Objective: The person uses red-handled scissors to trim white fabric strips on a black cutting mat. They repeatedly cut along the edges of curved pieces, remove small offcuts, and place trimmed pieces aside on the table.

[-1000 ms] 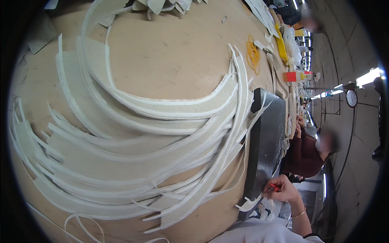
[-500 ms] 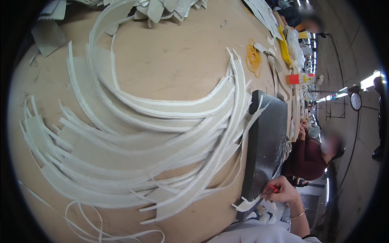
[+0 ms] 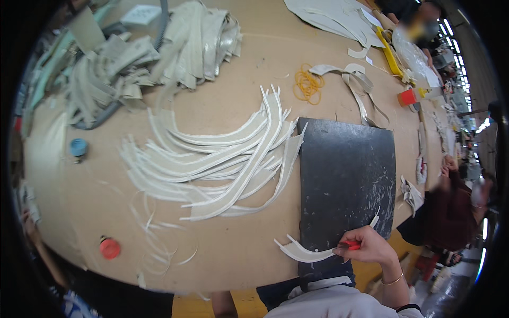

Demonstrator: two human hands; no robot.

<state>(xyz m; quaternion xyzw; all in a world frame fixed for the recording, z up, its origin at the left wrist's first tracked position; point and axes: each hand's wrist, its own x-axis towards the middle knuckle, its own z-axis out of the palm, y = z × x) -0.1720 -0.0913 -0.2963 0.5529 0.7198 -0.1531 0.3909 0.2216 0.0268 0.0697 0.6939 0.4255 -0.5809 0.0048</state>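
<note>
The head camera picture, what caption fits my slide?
A right hand presses a red-handled tool to a curved white strip on a dark cutting mat, beside fanned white strips.

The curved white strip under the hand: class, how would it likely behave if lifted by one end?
The white strip looks thin and flat, so probably light. It keeps its curve on the dark mat, so likely flexible rather than limp. The right hand pins it, suggesting it slides easily.

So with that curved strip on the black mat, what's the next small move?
Probably run the red-handled tool along the curved white strip. The right hand already holds the tool against it on the black mat; a fanned pile of white strips lies beside the mat.
</note>
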